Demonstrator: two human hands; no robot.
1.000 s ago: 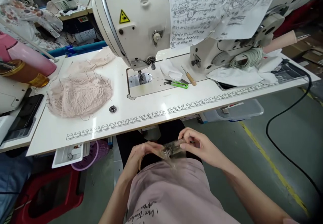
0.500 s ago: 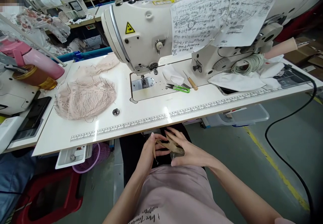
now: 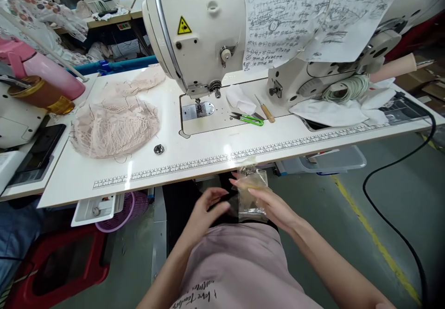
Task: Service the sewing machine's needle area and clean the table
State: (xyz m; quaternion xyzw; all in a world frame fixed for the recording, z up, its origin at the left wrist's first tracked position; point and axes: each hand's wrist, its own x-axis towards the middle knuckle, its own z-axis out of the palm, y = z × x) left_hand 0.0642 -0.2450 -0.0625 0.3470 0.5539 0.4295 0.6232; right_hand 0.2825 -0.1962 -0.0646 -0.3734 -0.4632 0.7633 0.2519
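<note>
A small clear plastic bag (image 3: pixel 253 210) with something beige or tan in it hangs at my lap, just below the table's front edge. My right hand (image 3: pixel 269 201) grips it from the right side, thumb and fingers closed on it. To the left, my left hand (image 3: pixel 211 206) is apart from the bag, fingers curved with a gap to the thumb and nothing visible in it. Above both hands stands a white sewing machine (image 3: pixel 198 35) with its needle over a metal plate. Pale pink lace fabric (image 3: pixel 116 125) lies left of the needle.
Green thread snips (image 3: pixel 252 120) and a wooden-handled awl (image 3: pixel 267 113) lie right of the needle. A metal bobbin case (image 3: pixel 159 149) sits near the printed ruler (image 3: pixel 174 165). A purple basket (image 3: pixel 134 209) and white drawer (image 3: pixel 93 210) are under the table.
The tan, band-like material between both hands is now seen in the clear bag, held up in my right hand. My left hand has come away from it. The view has shifted slightly.
</note>
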